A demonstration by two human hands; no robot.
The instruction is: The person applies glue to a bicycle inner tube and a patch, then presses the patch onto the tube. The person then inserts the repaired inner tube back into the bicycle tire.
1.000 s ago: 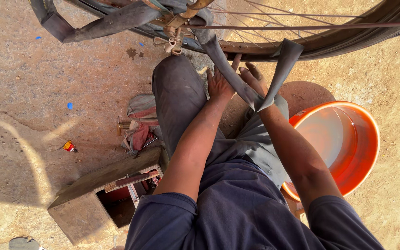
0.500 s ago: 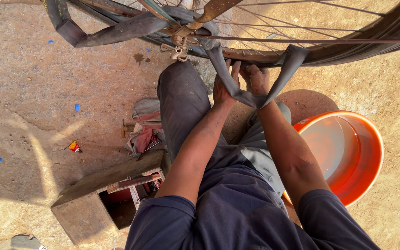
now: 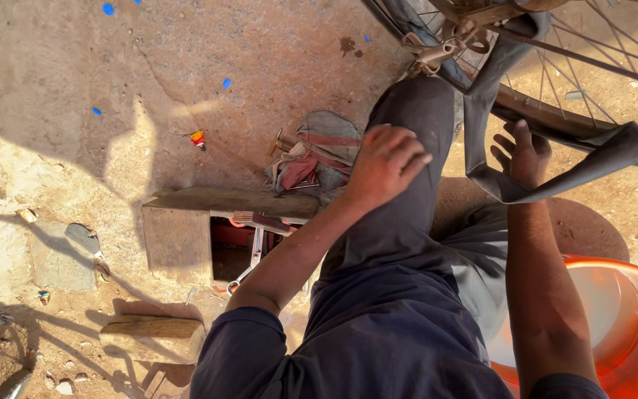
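Head view, looking down over my own lap. My left hand [image 3: 385, 164] rests palm-down on my raised left knee [image 3: 415, 118], fingers [image 3: 413, 157] loosely spread and flat on the grey trouser cloth, holding nothing. My right hand [image 3: 523, 155] is raised with the palm turned away from the camera, fingers [image 3: 520, 134] extended and slightly apart; the dark rubber inner tube [image 3: 555, 177] runs across the heel of this hand in a sagging V. I cannot tell whether the thumb pinches the tube or whether it merely drapes there. One limb of the tube rises to the hub area of the bicycle wheel [image 3: 555, 122]; the other runs right along the rim. The wheel's spokes [image 3: 607, 74] fan across the upper right, and a metal brake or axle fitting [image 3: 437, 52] sits near the top of the tube. An orange plastic basin [image 3: 629, 325] stands on the ground just beside my right forearm. Left of the knee lies a bundle of rags [image 3: 319, 151] with a small tool handle poking out, touching the back edge of an open wooden toolbox [image 3: 186, 229]. A wooden block [image 3: 153, 336] lies near the box on the dirt ground [image 3: 75, 148], which is strewn with small blue scraps and pebbles.
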